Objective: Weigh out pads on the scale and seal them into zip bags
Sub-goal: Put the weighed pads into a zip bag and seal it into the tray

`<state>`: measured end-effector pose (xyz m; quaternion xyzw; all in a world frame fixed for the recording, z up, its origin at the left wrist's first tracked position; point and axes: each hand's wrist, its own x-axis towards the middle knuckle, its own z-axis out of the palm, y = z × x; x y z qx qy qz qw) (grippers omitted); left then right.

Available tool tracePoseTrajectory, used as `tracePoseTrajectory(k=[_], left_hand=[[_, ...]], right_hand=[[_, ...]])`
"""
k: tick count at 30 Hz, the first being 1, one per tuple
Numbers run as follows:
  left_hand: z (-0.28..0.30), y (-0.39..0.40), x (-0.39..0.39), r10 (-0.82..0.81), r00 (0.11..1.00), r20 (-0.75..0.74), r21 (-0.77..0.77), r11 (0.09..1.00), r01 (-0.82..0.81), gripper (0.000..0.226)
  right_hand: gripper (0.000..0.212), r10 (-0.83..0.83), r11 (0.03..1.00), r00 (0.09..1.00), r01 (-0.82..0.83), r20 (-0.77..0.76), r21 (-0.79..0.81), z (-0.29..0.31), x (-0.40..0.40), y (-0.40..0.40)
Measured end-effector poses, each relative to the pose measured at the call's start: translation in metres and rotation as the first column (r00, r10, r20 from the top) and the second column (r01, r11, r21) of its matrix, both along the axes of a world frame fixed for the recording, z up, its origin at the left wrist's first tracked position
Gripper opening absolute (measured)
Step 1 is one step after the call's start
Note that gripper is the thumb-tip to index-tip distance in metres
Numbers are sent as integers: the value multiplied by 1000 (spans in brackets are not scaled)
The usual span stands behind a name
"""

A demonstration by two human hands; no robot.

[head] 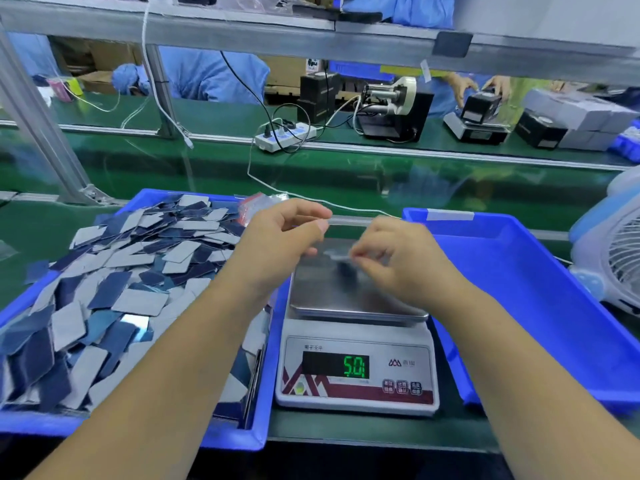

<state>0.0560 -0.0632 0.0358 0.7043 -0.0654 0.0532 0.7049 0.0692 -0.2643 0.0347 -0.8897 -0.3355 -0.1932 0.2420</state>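
Observation:
A heap of blue and grey pads [114, 292] fills the blue tray [256, 434] on the left. The scale [356, 372] stands in the middle, its steel pan [346, 299] bare at the front and its display showing about 5.0. Over the pan's far half, a clear zip bag [334, 252], blurred, hangs between my hands. My left hand [277, 244] pinches its left end with curled fingers. My right hand [394, 261] pinches its right end between thumb and fingertips. I cannot tell what the bag holds.
A second blue tray [540, 306] lies right of the scale with nothing in it. A stack of red-striped zip bags [258, 204] sits behind my left hand. A white fan [613, 258] stands at the far right. Beyond run a green belt, a power strip [284, 136] and other workers.

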Motion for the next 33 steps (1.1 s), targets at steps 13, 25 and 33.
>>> tracePoseTrajectory(k=[13, 25, 33], left_hand=[[-22, 31, -2, 140, 979, 150, 262, 949, -176, 15], [-21, 32, -3, 137, 972, 189, 336, 921, -195, 17], [-22, 32, -3, 128, 974, 187, 346, 919, -188, 16]], right_hand=[[18, -164, 913, 942, 257, -291, 317, -27, 3, -23], [18, -146, 936, 955, 217, -258, 275, -29, 1, -21], [25, -144, 932, 951, 224, -275, 287, -28, -3, -19]])
